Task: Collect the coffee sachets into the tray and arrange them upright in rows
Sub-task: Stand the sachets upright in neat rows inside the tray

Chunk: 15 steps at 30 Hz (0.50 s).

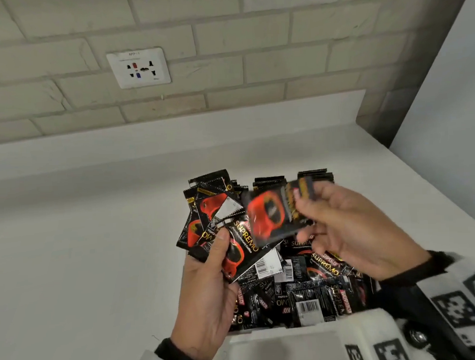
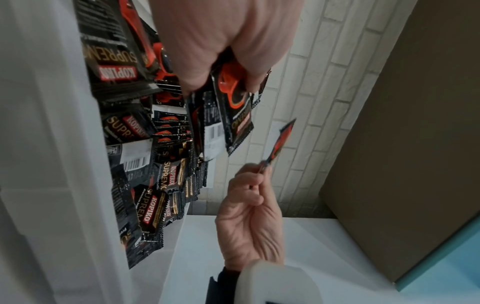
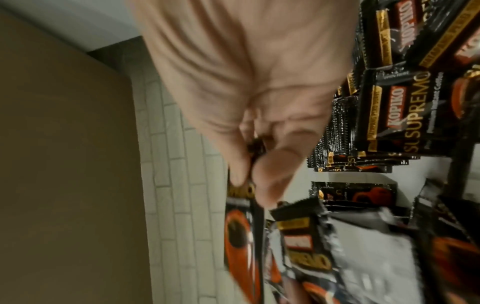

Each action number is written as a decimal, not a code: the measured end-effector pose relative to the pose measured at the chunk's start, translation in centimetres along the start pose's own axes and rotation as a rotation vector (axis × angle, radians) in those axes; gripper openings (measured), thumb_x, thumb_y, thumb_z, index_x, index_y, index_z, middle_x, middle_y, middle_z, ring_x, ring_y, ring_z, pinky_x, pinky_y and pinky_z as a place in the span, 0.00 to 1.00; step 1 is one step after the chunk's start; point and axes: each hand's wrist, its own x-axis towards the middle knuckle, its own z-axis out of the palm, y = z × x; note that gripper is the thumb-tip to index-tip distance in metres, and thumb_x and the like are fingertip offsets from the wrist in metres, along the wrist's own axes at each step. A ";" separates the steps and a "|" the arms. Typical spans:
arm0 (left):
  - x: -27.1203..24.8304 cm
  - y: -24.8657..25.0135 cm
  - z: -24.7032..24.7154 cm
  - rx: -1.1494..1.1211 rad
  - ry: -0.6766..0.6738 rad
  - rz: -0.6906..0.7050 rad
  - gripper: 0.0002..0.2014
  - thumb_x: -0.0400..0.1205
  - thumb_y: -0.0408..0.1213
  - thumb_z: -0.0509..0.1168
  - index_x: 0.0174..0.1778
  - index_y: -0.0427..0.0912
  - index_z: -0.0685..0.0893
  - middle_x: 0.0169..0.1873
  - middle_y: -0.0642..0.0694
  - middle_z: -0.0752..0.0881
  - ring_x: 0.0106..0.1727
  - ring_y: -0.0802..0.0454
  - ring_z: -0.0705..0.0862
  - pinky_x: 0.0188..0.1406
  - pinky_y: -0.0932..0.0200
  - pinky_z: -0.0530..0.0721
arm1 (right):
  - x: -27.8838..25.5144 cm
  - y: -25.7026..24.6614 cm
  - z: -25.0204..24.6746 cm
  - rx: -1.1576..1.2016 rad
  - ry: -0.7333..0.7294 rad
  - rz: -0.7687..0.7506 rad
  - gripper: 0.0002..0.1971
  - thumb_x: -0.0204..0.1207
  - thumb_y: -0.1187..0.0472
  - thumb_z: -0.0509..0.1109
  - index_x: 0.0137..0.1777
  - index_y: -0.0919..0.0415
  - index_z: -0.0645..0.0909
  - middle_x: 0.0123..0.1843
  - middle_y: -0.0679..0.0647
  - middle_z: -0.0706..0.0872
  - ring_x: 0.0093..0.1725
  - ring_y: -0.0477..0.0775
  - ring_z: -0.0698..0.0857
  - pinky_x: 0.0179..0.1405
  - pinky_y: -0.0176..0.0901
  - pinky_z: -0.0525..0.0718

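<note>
Head view shows a white counter (image 1: 71, 268) running to a pale brick wall (image 1: 225, 44) that carries a white socket plate (image 1: 138, 67). On the counter lies a tray (image 1: 264, 331), of which only a white near edge shows, filled with black and red coffee sachets (image 1: 309, 296); most lie jumbled flat, while a few at the far side stand upright in rows (image 1: 269, 181). Above the tray, the left hand (image 1: 208, 295) grips a fanned bunch of sachets (image 1: 219, 229), thumb pressed on the front one and fingers curled behind. The right hand (image 1: 350, 229) pinches a single sachet (image 1: 273, 213) by its top edge between thumb and fingertips, holding it in the air just beside the bunch; this sachet is blurred. Left wrist view shows the single sachet (image 2: 279, 144) edge-on, apart from the bunch (image 2: 228, 115). Right wrist view shows the thumb and forefinger closed on the sachet's seam (image 3: 249, 185)
</note>
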 end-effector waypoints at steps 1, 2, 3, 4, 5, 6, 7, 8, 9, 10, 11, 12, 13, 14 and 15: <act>0.0 0.0 0.0 0.024 0.000 0.017 0.17 0.72 0.36 0.66 0.56 0.40 0.81 0.39 0.43 0.91 0.35 0.54 0.90 0.28 0.60 0.86 | -0.1 0.3 0.4 -0.084 -0.058 0.010 0.16 0.65 0.62 0.70 0.54 0.61 0.79 0.40 0.58 0.88 0.23 0.48 0.82 0.14 0.33 0.79; 0.0 0.0 0.1 0.045 -0.004 0.030 0.15 0.73 0.36 0.65 0.56 0.40 0.82 0.38 0.45 0.91 0.34 0.55 0.89 0.26 0.62 0.85 | -0.1 0.8 0.9 -0.153 -0.078 0.013 0.15 0.66 0.64 0.71 0.54 0.60 0.78 0.40 0.58 0.88 0.22 0.48 0.82 0.15 0.33 0.79; -0.1 -0.1 0.1 0.053 -0.006 0.043 0.13 0.75 0.36 0.65 0.55 0.41 0.82 0.37 0.47 0.91 0.34 0.56 0.89 0.25 0.63 0.84 | 0.0 1.2 1.3 -0.212 -0.066 0.008 0.15 0.68 0.66 0.72 0.54 0.57 0.77 0.41 0.58 0.88 0.22 0.48 0.82 0.16 0.34 0.80; -0.1 -0.1 0.2 0.048 -0.005 0.054 0.10 0.77 0.35 0.64 0.53 0.43 0.82 0.36 0.48 0.91 0.34 0.57 0.89 0.25 0.63 0.84 | 0.1 1.6 1.8 -0.271 -0.039 -0.008 0.15 0.71 0.68 0.71 0.55 0.55 0.76 0.44 0.59 0.87 0.22 0.48 0.82 0.17 0.35 0.80; -0.2 -0.1 0.3 0.033 -0.001 0.058 0.08 0.78 0.33 0.63 0.52 0.45 0.82 0.35 0.48 0.91 0.34 0.57 0.89 0.26 0.62 0.85 | 0.2 1.9 2.1 -0.330 -0.012 -0.031 0.16 0.72 0.68 0.71 0.56 0.53 0.75 0.46 0.59 0.86 0.22 0.47 0.82 0.18 0.35 0.81; -0.3 0.0 0.4 0.021 0.005 0.060 0.08 0.79 0.32 0.62 0.51 0.45 0.82 0.35 0.48 0.91 0.34 0.57 0.89 0.27 0.62 0.85 | 0.2 2.2 2.4 -0.384 0.008 -0.058 0.16 0.73 0.67 0.71 0.56 0.50 0.75 0.47 0.59 0.85 0.22 0.45 0.82 0.18 0.34 0.80; -0.4 0.1 0.5 0.008 0.013 0.062 0.08 0.80 0.30 0.62 0.50 0.45 0.82 0.34 0.48 0.91 0.33 0.57 0.89 0.26 0.62 0.85 | 0.2 2.4 2.6 -0.433 0.019 -0.092 0.15 0.73 0.65 0.71 0.55 0.48 0.76 0.47 0.57 0.85 0.22 0.43 0.81 0.19 0.33 0.80; -0.4 0.1 0.6 -0.003 0.020 0.066 0.08 0.80 0.29 0.61 0.50 0.44 0.82 0.32 0.47 0.90 0.32 0.57 0.89 0.25 0.64 0.85 | 0.1 2.7 2.9 -0.480 0.027 -0.134 0.12 0.73 0.63 0.72 0.52 0.47 0.77 0.44 0.53 0.85 0.22 0.41 0.79 0.21 0.32 0.79; -0.4 0.1 0.5 -0.011 0.028 0.068 0.08 0.81 0.28 0.60 0.50 0.42 0.82 0.31 0.47 0.90 0.31 0.58 0.89 0.23 0.66 0.84 | 0.1 2.9 3.1 -0.529 0.048 -0.181 0.10 0.72 0.60 0.73 0.49 0.46 0.79 0.39 0.49 0.83 0.23 0.40 0.77 0.22 0.30 0.78; -0.4 0.1 0.3 -0.007 0.035 0.063 0.09 0.81 0.28 0.59 0.52 0.40 0.82 0.31 0.48 0.90 0.30 0.58 0.88 0.22 0.67 0.83 | 0.1 3.1 3.2 -0.569 0.075 -0.226 0.08 0.71 0.58 0.74 0.46 0.45 0.80 0.33 0.46 0.80 0.24 0.39 0.74 0.24 0.29 0.76; -0.4 0.1 0.3 -0.003 0.037 0.053 0.09 0.81 0.29 0.59 0.53 0.40 0.82 0.30 0.48 0.89 0.28 0.59 0.87 0.22 0.69 0.82 | 0.2 3.3 3.3 -0.595 0.105 -0.264 0.07 0.69 0.57 0.75 0.45 0.46 0.81 0.30 0.44 0.76 0.25 0.39 0.72 0.26 0.28 0.74; -0.4 0.0 -0.1 0.000 0.046 0.051 0.09 0.81 0.30 0.59 0.52 0.41 0.82 0.29 0.49 0.89 0.27 0.60 0.87 0.21 0.69 0.81 | 0.2 3.5 3.4 -0.609 0.135 -0.293 0.07 0.68 0.56 0.75 0.45 0.47 0.82 0.29 0.42 0.75 0.25 0.39 0.72 0.28 0.27 0.74; -0.4 0.0 -0.3 0.004 0.054 0.048 0.08 0.82 0.31 0.58 0.50 0.43 0.82 0.28 0.50 0.88 0.26 0.61 0.86 0.22 0.68 0.80 | 0.2 3.7 3.5 -0.622 0.161 -0.313 0.08 0.67 0.56 0.76 0.45 0.48 0.83 0.29 0.42 0.75 0.26 0.39 0.72 0.29 0.27 0.75; -0.3 -0.1 -0.4 0.014 0.052 0.044 0.07 0.82 0.32 0.58 0.47 0.44 0.82 0.27 0.51 0.87 0.27 0.60 0.85 0.25 0.67 0.80 | 0.2 3.8 3.6 -0.633 0.185 -0.326 0.08 0.67 0.56 0.77 0.45 0.49 0.83 0.29 0.42 0.75 0.27 0.40 0.72 0.30 0.27 0.75; -0.4 0.0 -0.2 0.035 0.040 0.039 0.07 0.82 0.33 0.58 0.45 0.45 0.82 0.29 0.50 0.87 0.29 0.59 0.86 0.28 0.66 0.80 | 0.2 3.8 3.6 -0.638 0.204 -0.333 0.08 0.67 0.56 0.77 0.44 0.50 0.84 0.28 0.42 0.75 0.27 0.40 0.72 0.30 0.26 0.75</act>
